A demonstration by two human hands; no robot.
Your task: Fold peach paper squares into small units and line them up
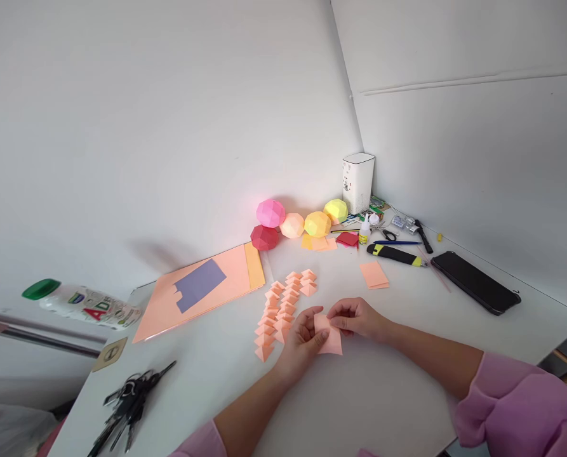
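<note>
A small peach paper sheet (331, 341) is held above the table between both my hands. My left hand (302, 343) grips its left edge, thumb in front. The fingers of my right hand (357, 318) pinch its upper right corner. Just left of my left hand, folded peach paper pieces (268, 317) stand in rows on the white table. Beyond my right hand lie a few flat peach sheets (374, 275), stacked unevenly.
Faceted paper balls (317, 224) line the wall. Glue (364, 230), a box cutter (396, 255) and a black phone (476, 282) lie right; large peach sheets (159, 304), a bottle (87, 304) and keys (133, 403) are left. A white box (358, 184) fills the corner.
</note>
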